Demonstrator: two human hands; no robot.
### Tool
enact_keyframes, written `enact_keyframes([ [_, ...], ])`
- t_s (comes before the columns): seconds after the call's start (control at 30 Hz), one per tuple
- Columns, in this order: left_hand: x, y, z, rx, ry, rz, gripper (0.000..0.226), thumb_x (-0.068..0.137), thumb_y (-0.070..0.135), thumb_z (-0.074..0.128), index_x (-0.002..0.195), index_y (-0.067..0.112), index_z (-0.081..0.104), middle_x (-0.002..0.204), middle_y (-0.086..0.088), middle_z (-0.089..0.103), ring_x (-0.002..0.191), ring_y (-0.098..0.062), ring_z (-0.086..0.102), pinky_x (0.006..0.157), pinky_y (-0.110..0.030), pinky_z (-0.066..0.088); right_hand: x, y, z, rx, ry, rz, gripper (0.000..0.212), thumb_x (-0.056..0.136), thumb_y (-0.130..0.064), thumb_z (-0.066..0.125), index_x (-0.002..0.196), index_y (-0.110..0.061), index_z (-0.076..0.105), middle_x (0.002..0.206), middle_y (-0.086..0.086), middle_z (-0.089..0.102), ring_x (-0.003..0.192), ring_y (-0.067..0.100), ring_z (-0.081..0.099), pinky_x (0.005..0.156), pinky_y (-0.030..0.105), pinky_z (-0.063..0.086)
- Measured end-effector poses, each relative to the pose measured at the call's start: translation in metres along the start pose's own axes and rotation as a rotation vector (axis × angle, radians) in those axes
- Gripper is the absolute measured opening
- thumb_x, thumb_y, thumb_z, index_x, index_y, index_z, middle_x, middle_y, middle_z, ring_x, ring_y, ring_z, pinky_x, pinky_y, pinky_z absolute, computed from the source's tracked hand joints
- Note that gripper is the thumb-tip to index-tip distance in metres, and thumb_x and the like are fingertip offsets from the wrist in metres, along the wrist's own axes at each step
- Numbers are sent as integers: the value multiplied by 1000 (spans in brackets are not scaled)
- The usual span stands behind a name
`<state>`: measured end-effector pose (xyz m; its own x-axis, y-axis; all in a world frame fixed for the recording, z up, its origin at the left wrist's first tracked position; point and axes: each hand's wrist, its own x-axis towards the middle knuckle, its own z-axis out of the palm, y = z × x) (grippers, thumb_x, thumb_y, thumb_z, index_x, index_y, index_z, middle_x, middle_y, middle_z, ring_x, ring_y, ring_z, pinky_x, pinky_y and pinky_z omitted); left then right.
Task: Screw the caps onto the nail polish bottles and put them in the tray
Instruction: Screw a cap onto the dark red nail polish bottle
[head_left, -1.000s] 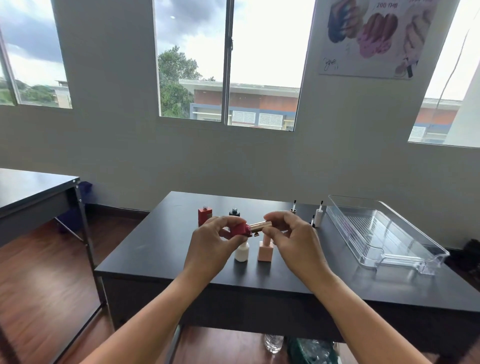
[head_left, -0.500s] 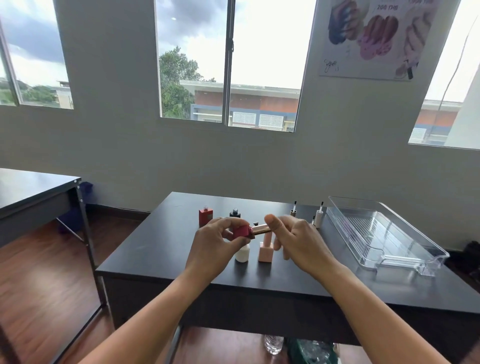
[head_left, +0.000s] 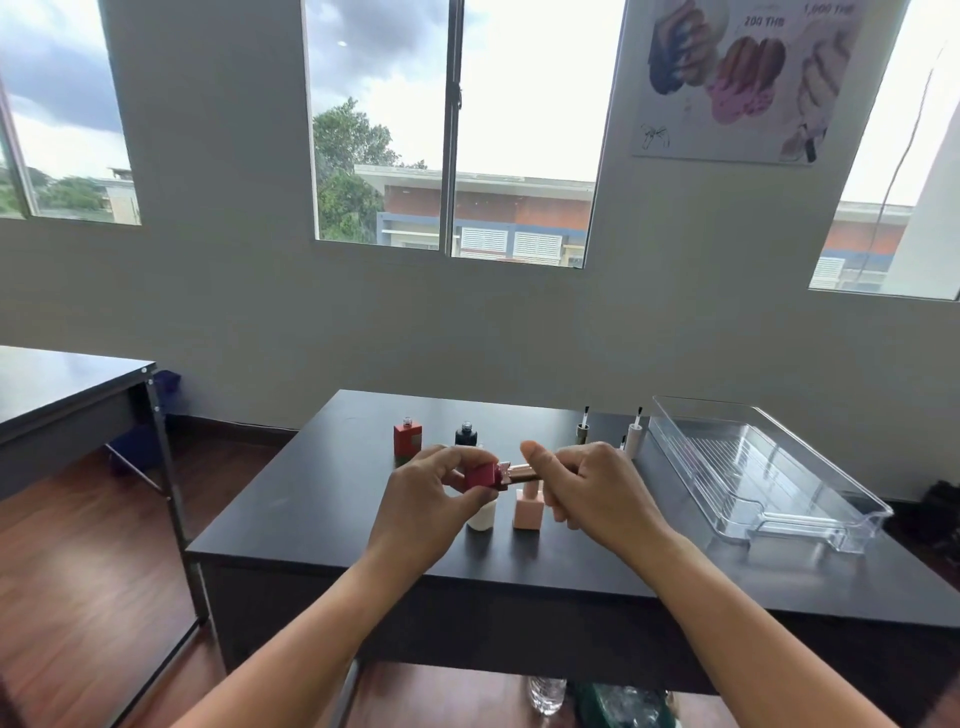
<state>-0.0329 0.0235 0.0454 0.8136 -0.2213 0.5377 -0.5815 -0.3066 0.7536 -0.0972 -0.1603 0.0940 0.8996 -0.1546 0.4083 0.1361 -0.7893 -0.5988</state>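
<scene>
Magenta bottle (head_left: 480, 475) in left hand (head_left: 426, 501) (cap (head_left: 522, 472) rightward).

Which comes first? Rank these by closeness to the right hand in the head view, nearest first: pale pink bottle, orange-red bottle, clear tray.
From the right hand:
1. Pale pink bottle, just left of the knuckles, standing on the table.
2. Clear tray, on the right side of the table; its near wall is closer than the next item.
3. Orange-red bottle, uncapped, far left, beyond the left hand.
</scene>
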Motion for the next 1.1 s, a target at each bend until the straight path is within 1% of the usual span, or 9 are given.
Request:
enact_keyframes([
  [0.1, 1, 1, -2, 10, 0, -1, 35, 71, 24, 85, 93, 47, 72, 92, 31, 65, 81, 6, 64, 63, -12, 53, 1, -4, -4, -84, -18, 34, 75, 82, -82, 33, 53, -19, 63, 50, -6, 67, 41, 5, 59, 68, 36, 58],
  [0.2, 2, 0, -3, 15, 0, -11, 34, 72, 26, 85, 93, 48, 71, 90, 32, 64, 81, 6, 64, 61, -20, 58, 1, -1, -5, -112, -52, 8, 63, 74, -87, 38, 83, -32, 67, 65, -12, 70, 52, 1, 62, 73, 35, 56],
  [0.3, 3, 0, -4, 9, -4, -19, 33, 71, 28, 85, 94, 47, 72, 92, 33, 63, 79, 5, 65, 62, -23, 59, 1, 5, -1, -41, -69, -57, 38, 79, -62, 64, 109, -39, 58, 82, -14, 70, 63, 3, 65, 80, 36, 54],
  [0.37, 3, -1, -3, 14, -5, -14, 33, 71, 27, 85, 95, 46, 72, 92, 33, 64, 79, 4, 65, 63, -23, 59, -1, 8, 3, -18, -53, -102, 19, 84, -45, 67, 100, -37, 59, 82, -15, 72, 60, 5, 65, 78, 37, 55],
  [0.43, 2, 0, -2, 18, -5, -8, 33, 71, 27, 85, 94, 47, 72, 94, 35, 62, 79, 5, 65, 62, -22, 59, -1, 7, 3, -9, -33, -117, 15, 86, -48, 63, 91, -34, 60, 75, -17, 72, 55, 4, 64, 73, 37, 56],
  [0.63, 0, 3, -2, 52, 1, 26, 34, 72, 24, 85, 93, 45, 72, 94, 25, 67, 82, 7, 63, 71, 0, 42, -1, 2, 0, -107, -24, -62, 57, 91, -66, 43, 65, -20, 64, 59, -6, 70, 51, 9, 64, 67, 37, 57],
  [0.77, 0, 5, -4, 64, -8, 18, 35, 72, 22, 84, 92, 48, 71, 95, 22, 68, 82, 7, 63, 73, 1, 40, -2, 0, -2, -117, -64, -2, 72, 86, -78, 30, 62, -21, 66, 53, -15, 68, 46, 4, 63, 71, 34, 57],
  [0.9, 0, 6, -6, 80, -5, 15, 35, 72, 24, 84, 91, 50, 70, 95, 22, 67, 81, 8, 63, 71, 1, 40, -3, 3, 0, -113, -81, -56, 43, 81, -71, 53, 110, -39, 58, 79, -16, 68, 59, 1, 62, 77, 34, 54],
  [1.1, -2, 11, -5, 113, -17, 35, 42, 72, 23, 84, 84, 58, 64, 90, 25, 65, 82, 8, 62, 73, 1, 40, -5, 6, 5, -199, -40, -174, 12, 93, -45, 54, 100, -36, 54, 78, -17, 65, 62, 11, 56, 66, 32, 48],
])
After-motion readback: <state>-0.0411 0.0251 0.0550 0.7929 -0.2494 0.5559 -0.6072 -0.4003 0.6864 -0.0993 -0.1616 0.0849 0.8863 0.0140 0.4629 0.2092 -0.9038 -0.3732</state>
